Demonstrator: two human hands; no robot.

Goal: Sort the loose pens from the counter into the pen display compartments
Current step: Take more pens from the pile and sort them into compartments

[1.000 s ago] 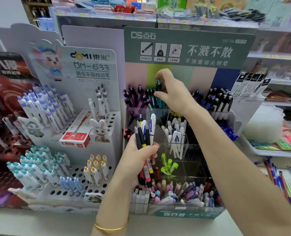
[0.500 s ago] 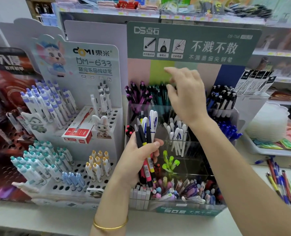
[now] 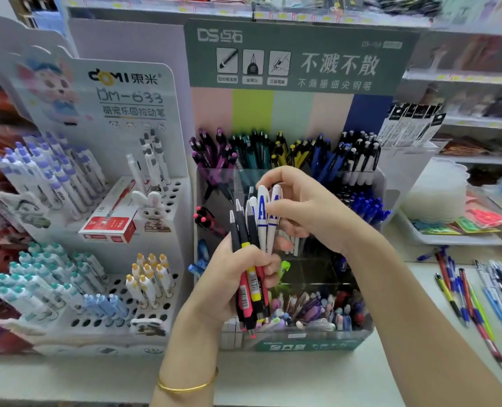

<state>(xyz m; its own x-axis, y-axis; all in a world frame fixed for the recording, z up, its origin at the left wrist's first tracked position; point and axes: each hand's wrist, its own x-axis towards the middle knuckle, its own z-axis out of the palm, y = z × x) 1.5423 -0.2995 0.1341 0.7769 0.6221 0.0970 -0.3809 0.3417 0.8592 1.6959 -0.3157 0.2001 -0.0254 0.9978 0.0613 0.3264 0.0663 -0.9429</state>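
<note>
We hold both hands up in front of the pen display (image 3: 390, 66), roughly level with its middle tier. Our left hand (image 3: 226, 284) rises from the lower edge of the view, forearm nearly vertical, a thin gold bangle (image 3: 185, 387) on the wrist. Its fingers are wrapped tightly round a bundle of pens (image 3: 254, 230), which stands upright with clicker ends up. In the bundle we can tell black barrels with yellow and pink grips and barcode stickers.

Our right arm comes in from the lower right corner on a diagonal, wrist bent so the right hand (image 3: 311, 212) reaches leftward to the top of the bundle. Its fingers are curled: the forefinger hooks over the caps of the two white pens (image 3: 262, 233) with blue lettering, and the thumb lies across their barrels, pinching them while their lower ends sit in the left fist.

Behind the hands, the display's back row holds purple, teal, yellow, blue and black-and-white pens, each colour grouped in its own compartment. More loose pens (image 3: 464, 292) lie on the surface (image 3: 302, 374) to the right, well apart from both hands. A white stand (image 3: 167, 160) of pastel pens sits just beside the display on the left.
</note>
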